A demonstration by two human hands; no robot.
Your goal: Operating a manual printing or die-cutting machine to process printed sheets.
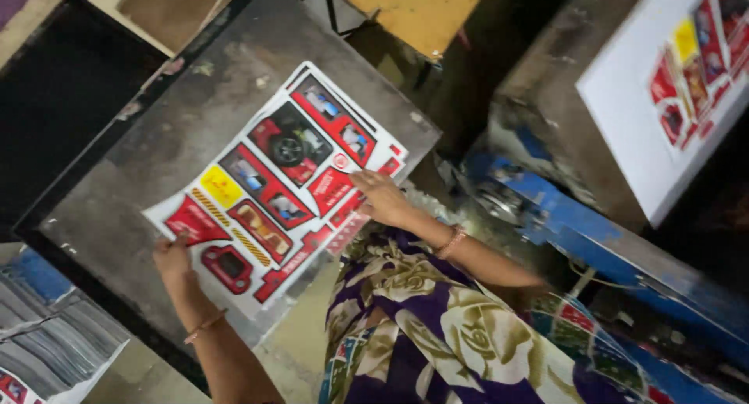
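Observation:
A printed white sheet (273, 177) with red, black and yellow toy-car package shapes lies on a worn grey metal plate (195, 107). My left hand (173, 259) rests on the sheet's near left corner, fingers pressing it down. My right hand (381, 197) lies flat on the sheet's right edge, fingers spread over the red print. Both wrists wear thin bangles. Neither hand grips anything; both only press on the sheet.
A stack of similar printed sheets (663, 84) sits on a raised platform at the upper right, above a blue machine frame (593, 224). More sheets (47, 349) are piled at the lower left. A yellow board (421, 10) stands behind the plate. My flowered dress (437, 326) fills the lower middle.

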